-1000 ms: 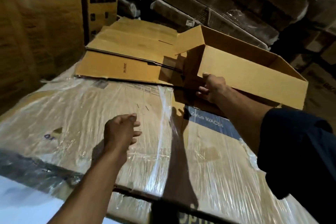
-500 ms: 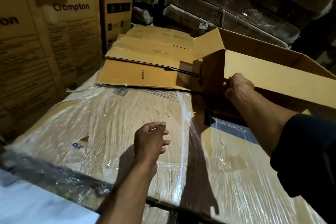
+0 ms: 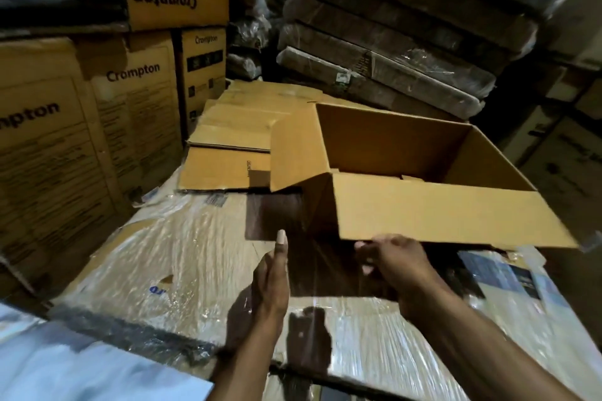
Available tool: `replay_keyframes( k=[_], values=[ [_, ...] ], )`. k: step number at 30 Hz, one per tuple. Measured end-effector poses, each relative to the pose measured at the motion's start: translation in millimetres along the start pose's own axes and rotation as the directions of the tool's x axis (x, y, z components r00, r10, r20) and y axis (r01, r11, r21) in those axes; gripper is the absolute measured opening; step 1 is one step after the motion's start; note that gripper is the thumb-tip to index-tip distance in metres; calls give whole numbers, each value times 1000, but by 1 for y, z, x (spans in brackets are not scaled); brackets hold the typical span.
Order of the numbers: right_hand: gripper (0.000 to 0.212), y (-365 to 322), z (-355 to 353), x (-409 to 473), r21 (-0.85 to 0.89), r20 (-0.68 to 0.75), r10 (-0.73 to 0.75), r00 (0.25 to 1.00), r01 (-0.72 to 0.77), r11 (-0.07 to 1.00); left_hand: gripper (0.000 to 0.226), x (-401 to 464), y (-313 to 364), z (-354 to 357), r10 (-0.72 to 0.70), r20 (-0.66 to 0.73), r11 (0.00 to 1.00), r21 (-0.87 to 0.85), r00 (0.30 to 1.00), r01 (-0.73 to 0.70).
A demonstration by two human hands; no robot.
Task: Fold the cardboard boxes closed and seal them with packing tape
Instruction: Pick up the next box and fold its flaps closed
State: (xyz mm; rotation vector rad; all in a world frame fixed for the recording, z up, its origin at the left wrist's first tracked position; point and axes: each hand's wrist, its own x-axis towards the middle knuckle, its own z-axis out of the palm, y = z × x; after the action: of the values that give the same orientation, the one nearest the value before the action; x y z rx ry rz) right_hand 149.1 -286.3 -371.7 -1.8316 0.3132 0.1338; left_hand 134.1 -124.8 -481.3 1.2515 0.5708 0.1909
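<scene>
Open box (image 3: 433,208) flap edge touches right hand (image 3: 395,262) fingers (image 3: 366,246); left hand (image 3: 272,277) just beside.

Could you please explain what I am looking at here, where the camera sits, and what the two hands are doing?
There is no machine: a person wears a camera on the head, looking forward and down at their own bare hands. The right hand has its grip on the lower edge of the near flap of an open cardboard box. The left hand reaches toward the box with straight fingers, holding nothing. The box rests on a large plastic-wrapped carton. Flattened cardboard sheets lie behind it, and printed Crompton boxes are stacked on the left.
</scene>
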Motion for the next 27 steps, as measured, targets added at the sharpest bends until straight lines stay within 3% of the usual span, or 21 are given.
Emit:
replay_keyframes(
  k=[3, 5, 6, 9, 12, 16, 18, 20, 23, 27],
  values=[
    [18, -11, -35, -4, -430, -34, -238, 971, 201, 880, 64, -12, 17, 0, -101, 36, 995, 14, 994, 100],
    [21, -26, -55, 16, -675, -20, -393, 919, 277, 684, 81, -13, 43, 5, -158, 65, 987, 19, 985, 157],
    [35, -30, -63, 34, -765, 34, -423, 905, 296, 572, 91, -13, 56, 10, -182, 92, 983, 21, 979, 181],
    [73, -40, -82, 100, -894, 192, -359, 914, 313, 320, 84, -17, 87, 24, -203, 173, 979, 64, 964, 195],
    [74, -37, -89, 142, -921, 308, -250, 918, 353, 163, 67, -22, 95, 31, -195, 175, 976, 132, 965, 173],
    [74, -46, -82, 156, -926, 293, -427, 856, 365, 95, 48, -26, 91, 19, -238, 114, 955, 209, 964, 211],
    [70, -61, -77, 159, -924, 332, -365, 870, 377, 58, 41, -27, 92, 10, -219, 72, 946, 259, 973, 194],
    [50, -63, -74, 160, -916, 345, -276, 897, 386, 111, 37, -31, 96, 6, -223, 59, 937, 290, 973, 197],
    [23, -49, -72, 145, -917, 326, -339, 883, 382, 112, 42, -40, 100, 1, -250, 57, 920, 326, 966, 219],
    [23, -43, -80, 119, -879, 393, -353, 849, 460, 127, 36, -50, 112, -11, -253, 78, 912, 350, 964, 211]
  ],
)
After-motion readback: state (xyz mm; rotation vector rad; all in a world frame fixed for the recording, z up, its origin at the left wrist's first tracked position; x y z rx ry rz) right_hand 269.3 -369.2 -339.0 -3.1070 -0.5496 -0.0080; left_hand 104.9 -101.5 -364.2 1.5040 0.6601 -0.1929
